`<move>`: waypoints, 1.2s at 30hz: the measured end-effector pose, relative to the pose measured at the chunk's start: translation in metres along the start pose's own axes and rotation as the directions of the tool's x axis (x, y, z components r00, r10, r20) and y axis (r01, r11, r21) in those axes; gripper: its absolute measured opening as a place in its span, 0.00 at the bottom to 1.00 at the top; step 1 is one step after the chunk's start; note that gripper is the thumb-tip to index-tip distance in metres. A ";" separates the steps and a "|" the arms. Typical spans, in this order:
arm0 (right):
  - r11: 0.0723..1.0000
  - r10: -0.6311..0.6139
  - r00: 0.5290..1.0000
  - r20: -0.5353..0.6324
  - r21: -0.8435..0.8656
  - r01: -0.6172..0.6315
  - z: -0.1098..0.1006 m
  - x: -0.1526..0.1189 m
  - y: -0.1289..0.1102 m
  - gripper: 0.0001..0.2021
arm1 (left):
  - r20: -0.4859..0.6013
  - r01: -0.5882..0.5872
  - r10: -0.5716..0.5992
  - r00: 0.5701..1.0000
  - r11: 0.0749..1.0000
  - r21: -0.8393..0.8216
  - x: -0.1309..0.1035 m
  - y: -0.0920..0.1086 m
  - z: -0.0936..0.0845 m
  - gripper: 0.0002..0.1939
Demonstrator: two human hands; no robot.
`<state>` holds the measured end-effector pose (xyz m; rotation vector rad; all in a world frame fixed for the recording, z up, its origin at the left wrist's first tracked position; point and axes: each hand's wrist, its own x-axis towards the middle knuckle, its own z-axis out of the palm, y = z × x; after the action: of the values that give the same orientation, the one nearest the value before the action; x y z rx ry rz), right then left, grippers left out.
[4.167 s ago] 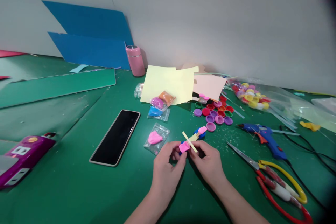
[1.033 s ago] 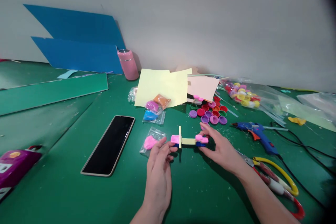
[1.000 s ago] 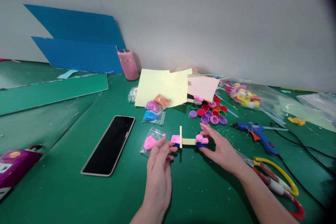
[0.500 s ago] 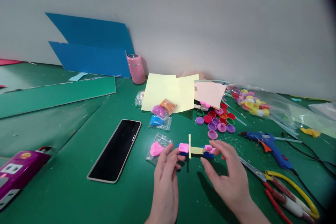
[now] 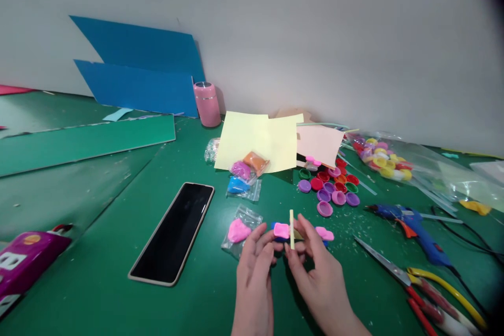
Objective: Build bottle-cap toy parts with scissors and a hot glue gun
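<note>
Between my hands is a small craft model: a pink clay block (image 5: 281, 230) on a blue part, a pale yellow strip (image 5: 292, 228) standing crosswise, and a pink clay piece (image 5: 325, 233) at the right end. My left hand (image 5: 255, 268) has its fingers curled at the blue left end. Thumb and fingers of my right hand (image 5: 317, 268) close on the model's middle, beside the yellow strip, covering much of the body. Just left of my left hand lies a clear bag with pink clay (image 5: 238, 231).
A phone (image 5: 173, 233) lies to the left. Bottle caps (image 5: 325, 209) are scattered behind my right hand. On the right are a blue glue gun (image 5: 411, 228) and scissors (image 5: 388, 265). Bagged clay (image 5: 239, 185), yellow paper (image 5: 255, 136) and a pink bottle (image 5: 207, 105) stand or lie farther back.
My right hand has moved left along the model, from its right end to its middle by the yellow strip. My left hand stays at the left end. The view has shifted slightly.
</note>
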<state>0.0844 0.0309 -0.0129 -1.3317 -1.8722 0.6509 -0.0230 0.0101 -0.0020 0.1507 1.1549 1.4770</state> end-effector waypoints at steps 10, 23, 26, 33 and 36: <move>0.999 0.037 0.999 0.026 -0.027 -0.036 0.006 0.008 0.007 0.19 | 0.025 -0.033 0.031 0.999 0.996 0.080 0.000 0.001 0.001 0.22; 0.991 0.073 0.996 0.059 0.104 -0.079 0.001 0.005 0.011 0.17 | 0.065 -0.131 0.117 0.991 0.940 0.314 -0.005 0.007 0.007 0.19; 0.984 0.075 0.995 0.068 0.154 -0.084 -0.004 0.004 0.011 0.17 | 0.161 -0.336 0.299 0.941 0.750 0.570 -0.004 0.004 0.002 0.19; 0.977 0.073 0.997 0.015 0.201 -0.074 -0.017 0.002 0.010 0.16 | 0.530 -0.686 0.510 0.678 0.179 0.705 0.000 0.009 0.001 0.16; 0.973 0.056 0.998 0.007 0.225 -0.056 -0.019 0.002 0.009 0.16 | 0.584 -0.708 0.483 0.653 0.114 0.697 0.001 0.016 0.008 0.14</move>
<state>0.1048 0.0354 -0.0077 -1.2394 -1.7094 0.8652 -0.0288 0.0181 0.0127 1.7550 1.7170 1.2218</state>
